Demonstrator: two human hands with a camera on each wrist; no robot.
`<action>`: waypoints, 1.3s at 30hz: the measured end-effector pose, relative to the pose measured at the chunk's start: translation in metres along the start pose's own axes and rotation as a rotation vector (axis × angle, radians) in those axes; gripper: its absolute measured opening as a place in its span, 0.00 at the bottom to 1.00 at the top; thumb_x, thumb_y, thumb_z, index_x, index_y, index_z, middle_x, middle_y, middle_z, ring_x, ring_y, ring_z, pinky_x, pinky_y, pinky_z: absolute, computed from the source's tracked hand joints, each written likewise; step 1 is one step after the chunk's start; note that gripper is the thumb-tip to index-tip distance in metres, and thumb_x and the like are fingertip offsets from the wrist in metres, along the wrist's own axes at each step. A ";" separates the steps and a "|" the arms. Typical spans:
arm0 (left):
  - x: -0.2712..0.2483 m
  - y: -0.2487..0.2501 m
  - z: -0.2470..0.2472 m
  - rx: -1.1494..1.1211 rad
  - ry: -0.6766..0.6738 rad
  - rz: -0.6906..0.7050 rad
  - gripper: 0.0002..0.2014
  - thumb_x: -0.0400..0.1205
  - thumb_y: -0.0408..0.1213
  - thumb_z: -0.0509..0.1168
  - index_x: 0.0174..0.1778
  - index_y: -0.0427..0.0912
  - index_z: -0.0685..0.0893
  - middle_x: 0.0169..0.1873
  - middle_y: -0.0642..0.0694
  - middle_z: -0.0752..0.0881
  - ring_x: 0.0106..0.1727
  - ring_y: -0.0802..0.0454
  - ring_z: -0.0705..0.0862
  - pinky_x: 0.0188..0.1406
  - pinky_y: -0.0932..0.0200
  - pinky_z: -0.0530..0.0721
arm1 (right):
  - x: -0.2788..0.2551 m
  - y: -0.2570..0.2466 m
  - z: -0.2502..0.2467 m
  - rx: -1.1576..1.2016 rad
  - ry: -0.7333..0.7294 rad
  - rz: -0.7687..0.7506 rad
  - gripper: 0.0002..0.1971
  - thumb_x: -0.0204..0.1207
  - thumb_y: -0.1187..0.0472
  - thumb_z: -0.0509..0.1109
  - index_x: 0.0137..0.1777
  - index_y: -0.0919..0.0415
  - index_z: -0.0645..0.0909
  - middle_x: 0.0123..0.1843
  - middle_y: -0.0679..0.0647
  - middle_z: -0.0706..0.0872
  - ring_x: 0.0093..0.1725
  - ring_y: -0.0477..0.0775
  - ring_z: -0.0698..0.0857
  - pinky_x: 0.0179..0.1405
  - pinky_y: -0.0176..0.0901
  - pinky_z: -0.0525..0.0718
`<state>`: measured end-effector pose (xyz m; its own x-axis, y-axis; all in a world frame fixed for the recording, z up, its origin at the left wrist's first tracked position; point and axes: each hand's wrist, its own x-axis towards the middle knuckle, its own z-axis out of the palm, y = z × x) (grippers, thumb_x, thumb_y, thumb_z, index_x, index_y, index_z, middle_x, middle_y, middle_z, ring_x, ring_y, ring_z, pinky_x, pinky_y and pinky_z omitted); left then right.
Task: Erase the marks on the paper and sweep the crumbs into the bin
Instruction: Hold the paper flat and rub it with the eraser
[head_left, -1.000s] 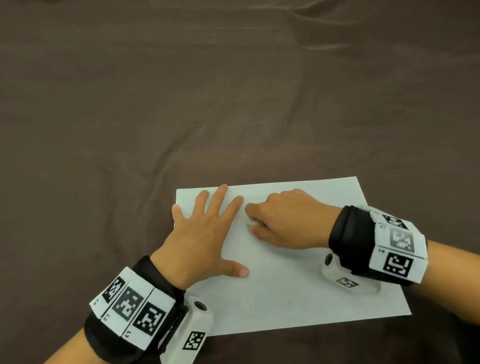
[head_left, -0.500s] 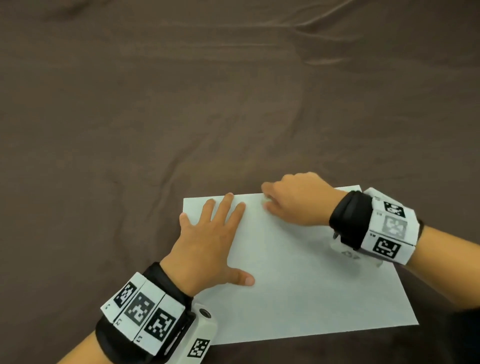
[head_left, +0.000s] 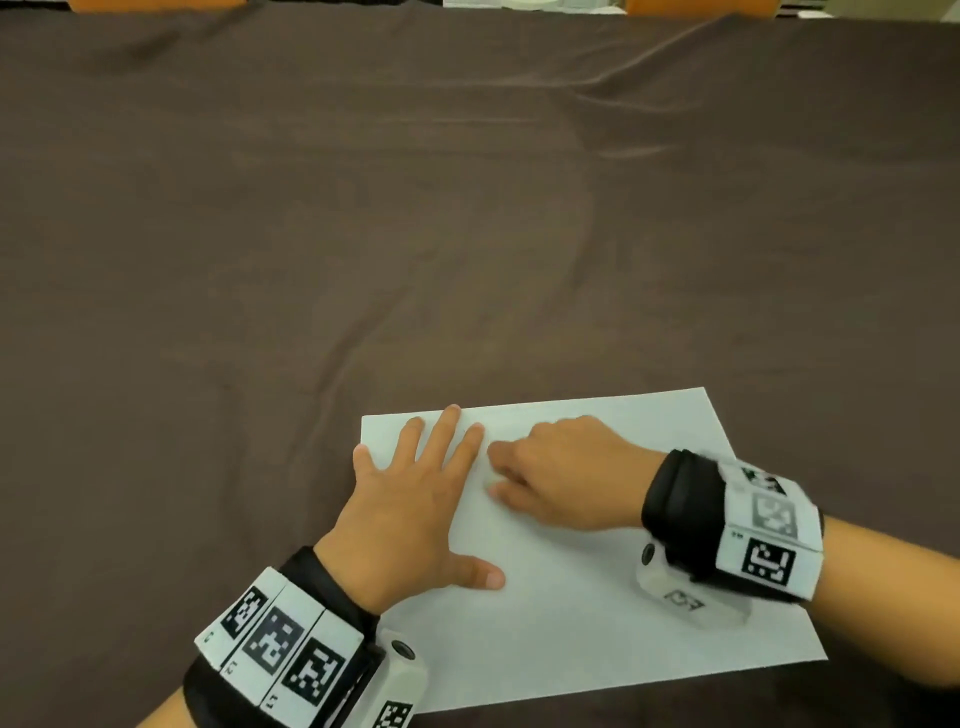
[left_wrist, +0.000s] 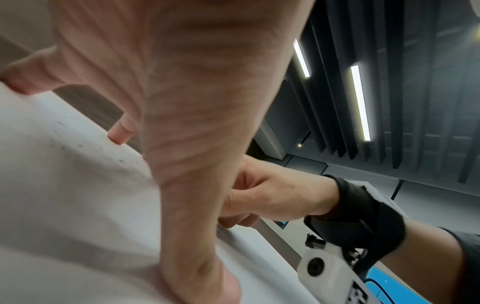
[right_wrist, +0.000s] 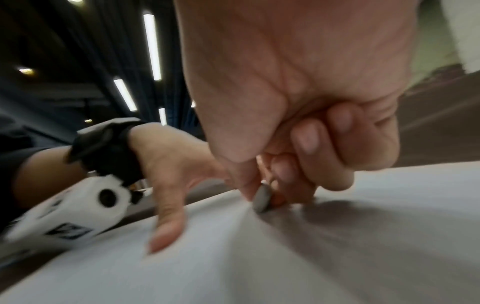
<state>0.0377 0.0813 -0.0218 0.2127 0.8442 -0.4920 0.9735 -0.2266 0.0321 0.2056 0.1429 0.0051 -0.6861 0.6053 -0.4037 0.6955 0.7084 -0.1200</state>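
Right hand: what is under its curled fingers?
The right hand pinches a small grey eraser against the white paper sheet. Any marks beneath stay covered.

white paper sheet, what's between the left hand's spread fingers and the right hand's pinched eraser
Only a narrow strip of the white paper sheet, seen in the head view, separates the left hand from the right hand pinching the small grey eraser.
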 end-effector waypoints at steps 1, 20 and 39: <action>0.000 0.000 0.000 0.007 0.003 0.004 0.64 0.61 0.82 0.53 0.83 0.52 0.29 0.82 0.51 0.27 0.85 0.43 0.37 0.77 0.31 0.57 | 0.001 0.008 -0.001 0.021 0.000 0.057 0.13 0.84 0.45 0.52 0.45 0.52 0.68 0.31 0.46 0.68 0.36 0.56 0.73 0.37 0.46 0.68; -0.033 0.019 0.034 0.140 0.331 0.574 0.41 0.84 0.70 0.42 0.86 0.45 0.57 0.86 0.40 0.55 0.84 0.38 0.59 0.72 0.29 0.70 | -0.110 0.009 0.044 0.110 -0.077 0.186 0.16 0.86 0.44 0.46 0.64 0.50 0.67 0.85 0.45 0.33 0.84 0.44 0.41 0.59 0.30 0.71; 0.002 0.029 0.003 0.126 -0.023 0.336 0.44 0.73 0.70 0.20 0.83 0.48 0.27 0.81 0.51 0.24 0.81 0.53 0.24 0.82 0.42 0.35 | -0.115 -0.002 0.041 0.066 -0.040 0.213 0.23 0.86 0.44 0.42 0.73 0.52 0.64 0.83 0.48 0.30 0.84 0.48 0.39 0.64 0.39 0.78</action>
<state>0.0661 0.0753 -0.0249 0.5160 0.7012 -0.4921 0.8310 -0.5492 0.0888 0.2918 0.0574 0.0146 -0.5142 0.7229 -0.4614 0.8371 0.5401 -0.0867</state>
